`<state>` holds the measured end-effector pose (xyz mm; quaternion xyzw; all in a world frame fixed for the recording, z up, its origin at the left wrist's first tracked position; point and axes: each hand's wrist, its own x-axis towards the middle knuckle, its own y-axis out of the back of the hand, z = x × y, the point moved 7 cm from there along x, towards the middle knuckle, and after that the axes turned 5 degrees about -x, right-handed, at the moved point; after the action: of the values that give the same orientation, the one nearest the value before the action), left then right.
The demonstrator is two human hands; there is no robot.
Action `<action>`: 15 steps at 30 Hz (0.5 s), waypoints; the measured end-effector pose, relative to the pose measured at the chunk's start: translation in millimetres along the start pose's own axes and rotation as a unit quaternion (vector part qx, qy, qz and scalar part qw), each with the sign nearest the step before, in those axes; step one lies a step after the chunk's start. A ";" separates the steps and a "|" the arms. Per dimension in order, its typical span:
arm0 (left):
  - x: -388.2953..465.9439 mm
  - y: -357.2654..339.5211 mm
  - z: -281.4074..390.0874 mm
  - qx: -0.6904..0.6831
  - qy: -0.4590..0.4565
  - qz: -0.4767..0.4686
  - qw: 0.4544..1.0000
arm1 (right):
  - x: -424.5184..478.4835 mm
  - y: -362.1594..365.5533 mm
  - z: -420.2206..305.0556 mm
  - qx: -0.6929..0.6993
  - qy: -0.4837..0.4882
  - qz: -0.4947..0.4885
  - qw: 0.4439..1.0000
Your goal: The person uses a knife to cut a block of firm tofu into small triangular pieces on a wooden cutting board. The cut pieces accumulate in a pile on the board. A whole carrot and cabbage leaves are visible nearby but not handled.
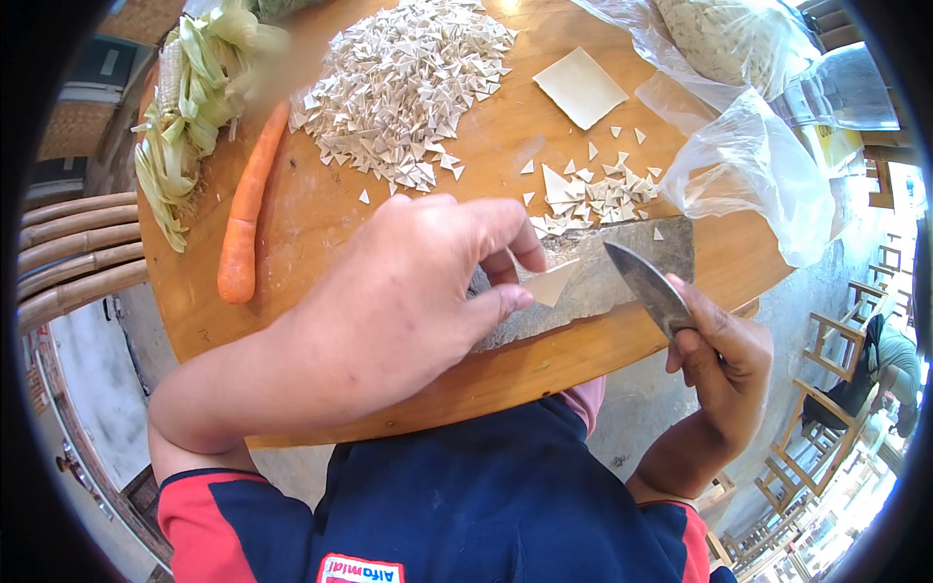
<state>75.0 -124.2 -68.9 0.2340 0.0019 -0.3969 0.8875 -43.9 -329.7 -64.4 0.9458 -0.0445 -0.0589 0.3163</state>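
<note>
My left hand [444, 277] pinches a pale triangular piece of dough sheet [554, 283] between thumb and fingers, just over a grey stone slab [619, 273] at the table's near edge. In my right hand [721, 350] is a knife [649, 288], its dark blade angled up and left over the slab's right part. Its handle is mostly hidden in my fist. Behind the slab lies a small scatter of cut triangles [619, 191], some of them larger. A whole square sheet [581, 88] rests farther back. To its left rises a big heap of small triangles [408, 87].
Left on the wooden table [306, 270] lie a carrot [248, 211] and a corn cob in its husk [186, 95]. At right sit a crumpled plastic bag [758, 167], a filled bag [736, 44] and a clear container [838, 91]. Wooden stools and a person [889, 364] appear far right.
</note>
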 end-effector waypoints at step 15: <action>-43.3 -19.1 19.7 0.302 -0.197 0.110 0.926 | -26.3 -39.1 -42.3 -0.184 0.018 -0.018 0.983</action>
<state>28.2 -112.9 -51.0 0.4073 -0.3187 -0.3162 0.7953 -62.2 -270.3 -52.2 0.8730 -0.0097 -0.0545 0.4845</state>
